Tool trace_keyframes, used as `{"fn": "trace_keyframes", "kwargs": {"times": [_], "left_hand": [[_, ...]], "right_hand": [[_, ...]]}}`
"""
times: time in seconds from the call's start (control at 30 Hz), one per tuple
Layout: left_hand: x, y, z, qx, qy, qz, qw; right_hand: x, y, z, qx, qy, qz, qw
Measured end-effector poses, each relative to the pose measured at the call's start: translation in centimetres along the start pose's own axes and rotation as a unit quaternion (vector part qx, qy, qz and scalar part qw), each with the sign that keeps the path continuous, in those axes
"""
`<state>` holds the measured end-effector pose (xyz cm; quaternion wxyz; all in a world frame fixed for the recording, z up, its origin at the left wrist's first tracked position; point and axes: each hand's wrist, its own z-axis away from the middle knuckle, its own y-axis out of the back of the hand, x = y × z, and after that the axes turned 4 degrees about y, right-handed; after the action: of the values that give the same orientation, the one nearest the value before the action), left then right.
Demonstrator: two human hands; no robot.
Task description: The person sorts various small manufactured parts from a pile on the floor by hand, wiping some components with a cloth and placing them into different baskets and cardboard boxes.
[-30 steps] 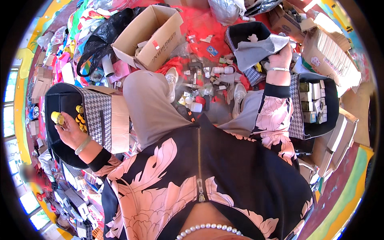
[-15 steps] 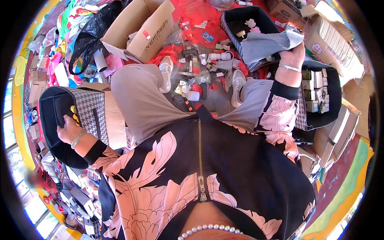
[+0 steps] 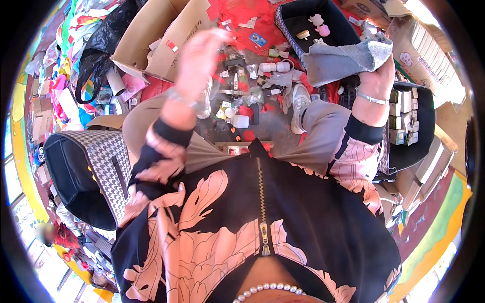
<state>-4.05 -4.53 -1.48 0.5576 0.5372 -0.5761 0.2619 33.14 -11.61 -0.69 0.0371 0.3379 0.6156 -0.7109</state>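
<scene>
Because the right hand (image 3: pixel 376 76) clamps one end, grey cloth (image 3: pixel 343 61) sags by the bin (image 3: pixel 284 31) edge; left hand (image 3: pixel 197 63) too blurred to tell.

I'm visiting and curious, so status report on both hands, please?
Left hand blurred, grip unclear. Right hand gripping soft grey cloth. In this view, cloth overlaps near edge of black-lined rectangular fabric bin.

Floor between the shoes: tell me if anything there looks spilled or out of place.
Yes: small items lie jumbled among ragged red scraps, with a white cylinder on its side. It looks odd because they lie loose while a cardboard box stands nearby. No spilled liquid is evident.
</scene>
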Motion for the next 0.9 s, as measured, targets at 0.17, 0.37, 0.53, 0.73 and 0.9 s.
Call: {"fn": "trace_keyframes", "kwargs": {"times": [0.17, 0.37, 0.53, 0.73, 0.9], "left_hand": [[-20.8, -8.7, 0.1, -0.259, 0.126, -0.308, 0.907], [-32.6, -10.2, 8.2, -0.307, 0.238, -0.369, 0.845], [-36.6, -8.8, 13.0, -0.3, 0.229, -0.38, 0.845], [-36.2, -9.1, 9.3, -0.281, 0.333, -0.32, 0.842], [-36.9, -6.9, 5.0, -0.097, 0.366, -0.149, 0.913]], "right_hand": [[1.0, -2.3, 0.6, -0.019, -0.023, -0.005, 1.0], [1.8, -4.0, 2.9, 0.046, 0.008, 0.031, 0.998], [1.5, -2.8, 3.0, 0.062, 0.017, 0.102, 0.993], [2.4, -3.4, 2.9, 0.056, 0.021, 0.112, 0.992], [3.2, -3.6, 2.7, 0.057, 0.004, 0.111, 0.992]]}}
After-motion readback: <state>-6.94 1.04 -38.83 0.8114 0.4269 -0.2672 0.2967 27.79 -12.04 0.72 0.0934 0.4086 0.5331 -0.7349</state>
